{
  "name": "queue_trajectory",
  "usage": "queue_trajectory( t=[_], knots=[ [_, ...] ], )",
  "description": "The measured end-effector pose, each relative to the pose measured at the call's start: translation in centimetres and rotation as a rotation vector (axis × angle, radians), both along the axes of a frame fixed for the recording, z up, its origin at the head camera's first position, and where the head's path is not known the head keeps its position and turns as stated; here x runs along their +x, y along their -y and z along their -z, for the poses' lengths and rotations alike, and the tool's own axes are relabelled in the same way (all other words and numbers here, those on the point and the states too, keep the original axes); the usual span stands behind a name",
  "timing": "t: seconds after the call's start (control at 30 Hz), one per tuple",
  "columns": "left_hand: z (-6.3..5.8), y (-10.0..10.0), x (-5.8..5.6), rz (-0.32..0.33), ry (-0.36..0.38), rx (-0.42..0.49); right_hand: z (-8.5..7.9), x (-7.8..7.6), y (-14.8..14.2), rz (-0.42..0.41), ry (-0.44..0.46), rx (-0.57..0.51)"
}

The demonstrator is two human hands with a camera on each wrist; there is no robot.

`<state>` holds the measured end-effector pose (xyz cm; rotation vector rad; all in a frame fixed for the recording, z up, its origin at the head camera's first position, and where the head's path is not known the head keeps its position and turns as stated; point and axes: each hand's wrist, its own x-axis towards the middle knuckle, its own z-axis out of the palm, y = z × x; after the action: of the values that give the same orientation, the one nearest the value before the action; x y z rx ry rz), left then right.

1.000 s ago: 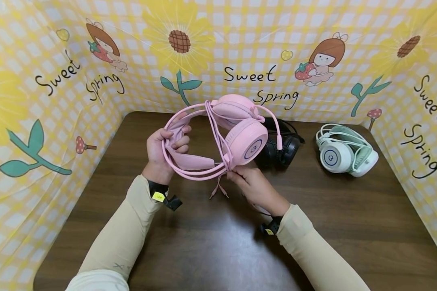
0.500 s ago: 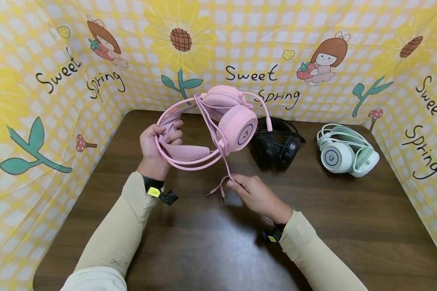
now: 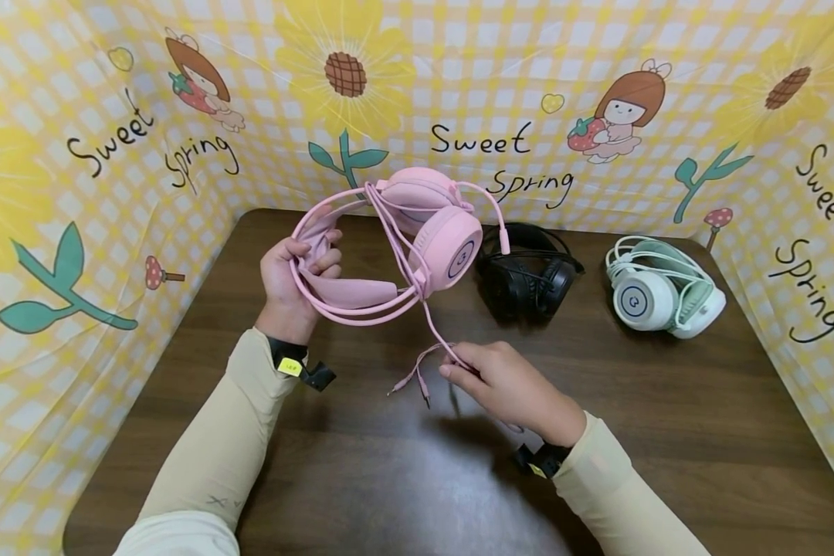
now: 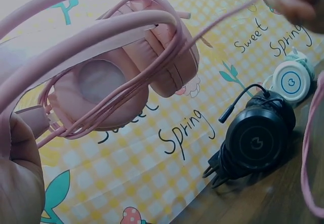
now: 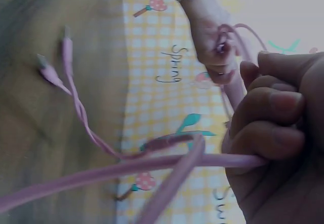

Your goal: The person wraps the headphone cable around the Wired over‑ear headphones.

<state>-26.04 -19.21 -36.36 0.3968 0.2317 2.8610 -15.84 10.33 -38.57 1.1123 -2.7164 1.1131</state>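
Note:
A pink headset [image 3: 448, 247] is held above the table by my left hand [image 3: 293, 282], whose fingers curl round the headband. Its cable is wrapped over both ear cups, as the left wrist view shows on the near ear cup [image 4: 101, 89]. My right hand [image 3: 514, 386], in front of the headset, grips the free part of the pink cable [image 3: 439, 333]. From that grip the cable's split end hangs with two plugs [image 5: 67, 57], plain in the right wrist view. The headset's microphone boom [image 3: 495, 207] points to the right.
A black headset [image 3: 528, 282] lies at the back of the brown table [image 3: 361, 479]. To its right rests a white and mint headset [image 3: 656, 297] with its cable wound round it. Checked yellow cloth [image 3: 417, 93] stands behind and at both sides.
My right hand has drawn the cable away from the ear cup, toward the front right, and a longer stretch hangs free. The left hand and headset have shifted slightly left and up.

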Motion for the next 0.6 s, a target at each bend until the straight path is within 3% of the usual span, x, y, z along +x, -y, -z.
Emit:
queue_trajectory(
  t=[0.2, 0.6],
  knots=[
    [0.3, 0.1, 0.0, -0.001, -0.01, -0.015, -1.8, 0.7, -0.7, -0.021, -0.121, 0.013],
    [0.4, 0.4, -0.2, -0.021, 0.014, -0.042, -4.8, 1.6, -2.1, -0.021, -0.142, 0.013]
  ],
)
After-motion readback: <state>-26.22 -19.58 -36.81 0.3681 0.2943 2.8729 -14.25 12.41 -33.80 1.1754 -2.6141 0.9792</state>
